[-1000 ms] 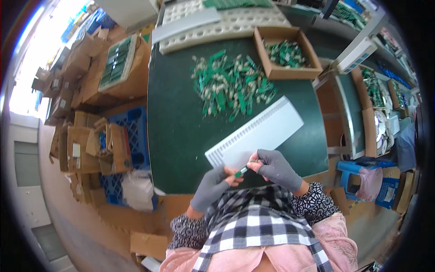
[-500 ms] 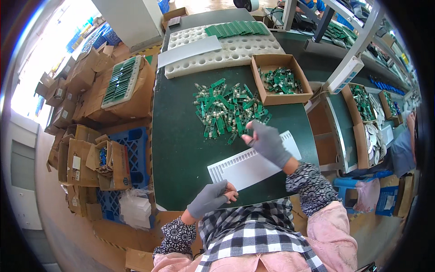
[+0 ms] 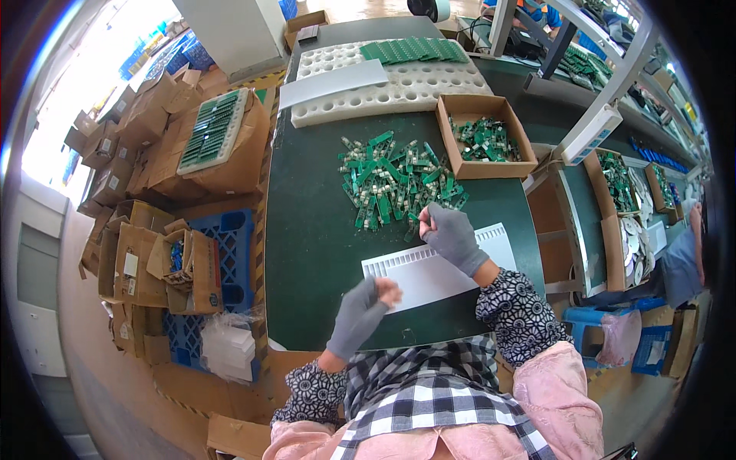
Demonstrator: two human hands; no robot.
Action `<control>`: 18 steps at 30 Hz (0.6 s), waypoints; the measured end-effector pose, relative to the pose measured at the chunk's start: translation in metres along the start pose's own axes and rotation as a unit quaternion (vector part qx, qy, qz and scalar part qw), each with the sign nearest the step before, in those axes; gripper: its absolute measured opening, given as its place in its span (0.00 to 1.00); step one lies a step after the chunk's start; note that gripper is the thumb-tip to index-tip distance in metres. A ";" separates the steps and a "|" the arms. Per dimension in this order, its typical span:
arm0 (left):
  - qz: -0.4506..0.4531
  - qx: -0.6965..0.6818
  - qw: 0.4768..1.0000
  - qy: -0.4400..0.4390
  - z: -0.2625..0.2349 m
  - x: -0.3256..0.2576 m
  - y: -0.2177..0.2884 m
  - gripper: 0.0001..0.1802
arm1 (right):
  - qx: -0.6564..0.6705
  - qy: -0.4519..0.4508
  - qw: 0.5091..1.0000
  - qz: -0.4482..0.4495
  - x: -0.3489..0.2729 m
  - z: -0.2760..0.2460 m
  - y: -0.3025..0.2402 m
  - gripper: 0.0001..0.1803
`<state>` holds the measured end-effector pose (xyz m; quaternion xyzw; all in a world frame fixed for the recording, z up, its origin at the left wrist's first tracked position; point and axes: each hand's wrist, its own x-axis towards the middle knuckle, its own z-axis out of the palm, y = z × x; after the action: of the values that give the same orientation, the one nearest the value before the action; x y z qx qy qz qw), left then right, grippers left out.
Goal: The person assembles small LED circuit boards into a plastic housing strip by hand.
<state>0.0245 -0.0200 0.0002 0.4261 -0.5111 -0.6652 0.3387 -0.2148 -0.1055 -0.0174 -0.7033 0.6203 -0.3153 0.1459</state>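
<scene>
A white slotted tray (image 3: 441, 268) lies on the dark green table (image 3: 314, 230) in front of me. My left hand (image 3: 359, 316), in a grey fingerless glove, hovers at the tray's left corner with its fingers curled together; I see nothing in it. My right hand (image 3: 452, 236), gloved the same way, is at the near edge of a loose pile of small green circuit boards (image 3: 395, 180). Its fingertips are pinched together on one small board there, which is mostly hidden by the fingers.
A cardboard box of green parts (image 3: 483, 142) stands behind the pile at the right. A white foam tray with round holes (image 3: 399, 80) lies at the back. Cardboard boxes (image 3: 207, 146) and blue crates (image 3: 230, 245) crowd the floor at left; shelves of parts (image 3: 613, 180) stand at right.
My hands have parted: a second ago both were together at the tray's near edge with a small piece. My right hand has reached forward to the pile; the left has stayed near the tray.
</scene>
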 end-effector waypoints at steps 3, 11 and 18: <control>0.056 0.039 0.994 0.085 0.008 0.019 0.008 0.14 | 0.053 -0.039 0.997 -0.044 -0.013 -0.016 -0.009 0.07; 0.147 0.229 0.958 0.095 0.023 0.030 0.024 0.07 | 0.040 -0.188 0.962 -0.195 -0.029 -0.055 -0.039 0.07; 0.036 0.167 0.982 0.083 0.007 -0.028 0.010 0.06 | 0.255 -0.217 0.942 0.023 -0.037 -0.063 -0.043 0.08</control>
<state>0.0298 0.0049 0.0166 0.5119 -0.6002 -0.5202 0.3274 -0.2216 -0.0496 0.0463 -0.6795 0.4887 -0.2994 0.4581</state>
